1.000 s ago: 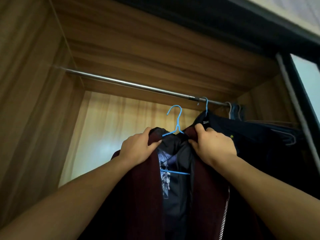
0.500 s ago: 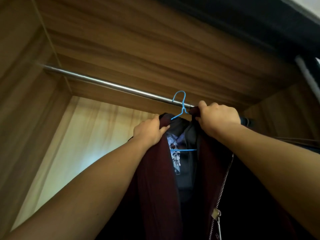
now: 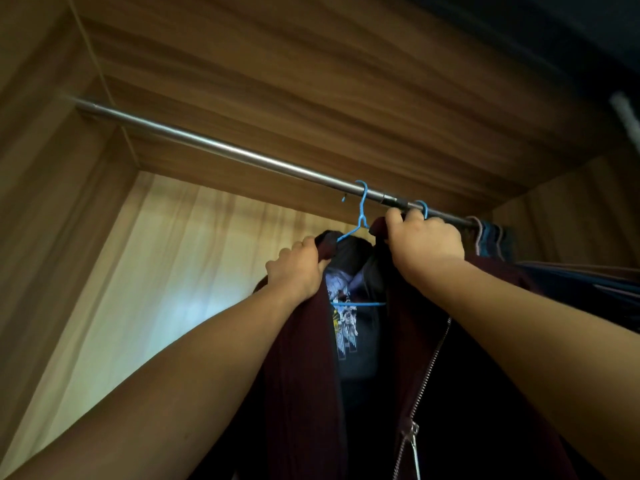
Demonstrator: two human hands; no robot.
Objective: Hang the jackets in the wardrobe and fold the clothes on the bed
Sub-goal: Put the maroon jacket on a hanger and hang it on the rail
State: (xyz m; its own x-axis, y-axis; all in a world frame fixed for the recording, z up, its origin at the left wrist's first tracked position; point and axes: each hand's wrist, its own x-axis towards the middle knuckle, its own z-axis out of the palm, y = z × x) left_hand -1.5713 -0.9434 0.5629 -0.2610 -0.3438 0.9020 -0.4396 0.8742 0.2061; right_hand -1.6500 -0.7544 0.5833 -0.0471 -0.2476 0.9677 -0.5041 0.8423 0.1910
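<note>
In the head view, a maroon jacket (image 3: 301, 375) is seen inside a wood-grain wardrobe (image 3: 311, 81), held up just under a metal rail (image 3: 207, 143) that crosses the top of the compartment. The jacket is made of a dark, finely ribbed fabric and is worn open at the front. A silver zip (image 3: 429, 368) runs down its right-hand edge, and a metal zip pull (image 3: 414, 441) hangs from it near the bottom of the frame. The jacket is carried on a thin blue wire hanger (image 3: 362, 211), whose hook is curved over the rail. The hanger's lower bar can be made out between the two front panels. Behind that bar a darker garment with a pale printed graphic (image 3: 346, 323) is visible inside the jacket.

The left shoulder of the jacket is gripped by the left hand (image 3: 298, 268): the fingers are curled over the fabric's edge and the thumb is pressed against the inner side. The right collar edge is gripped by the right hand (image 3: 426, 244), its fingers closed tightly round the bunched cloth, with the knuckles just beneath the rail. Both forearms are raised towards the rail.

A second blue hook (image 3: 423, 207) is seen on the rail just above the right hand. Further right, a cluster of other hangers (image 3: 491, 237) is hung on the rail, and dark blue clothes (image 3: 588, 282) are draped below them.
</note>
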